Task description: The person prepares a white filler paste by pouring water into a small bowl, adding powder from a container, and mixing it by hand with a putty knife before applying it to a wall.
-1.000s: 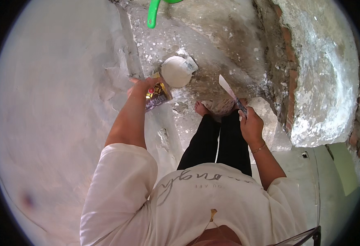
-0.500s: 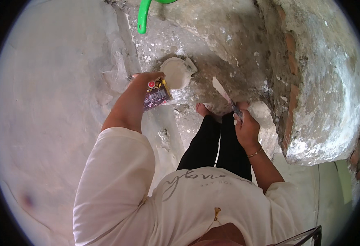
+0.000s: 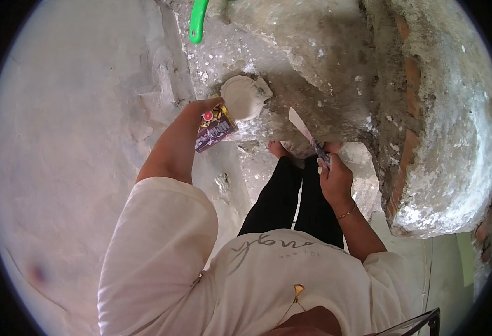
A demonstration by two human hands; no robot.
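Note:
My left hand (image 3: 205, 105) grips a small dark purple carton (image 3: 216, 129) with yellow and red printing; most of its fingers are hidden. The carton stands next to a round white tub (image 3: 240, 99) holding pale paste, with a whitish flat piece (image 3: 264, 89) at its right rim. In my right hand (image 3: 336, 178), closed round the dark, smeared handle, is a knife (image 3: 301, 124). Its pale, white-coated blade points up and to the left, apart from the tub and carton.
A green handle (image 3: 198, 22) shows at the top. Rough grey masonry (image 3: 319, 56) spotted with white lies ahead, and a broken wall edge with exposed brick (image 3: 411, 84) rises at the right. A smooth pale wall (image 3: 83, 140) fills the left. My bare feet (image 3: 278, 149) are below the ledge.
The knife has shifted very slightly left. The carton has turned a little in my left hand, and the broken wall edge appears slightly farther right.

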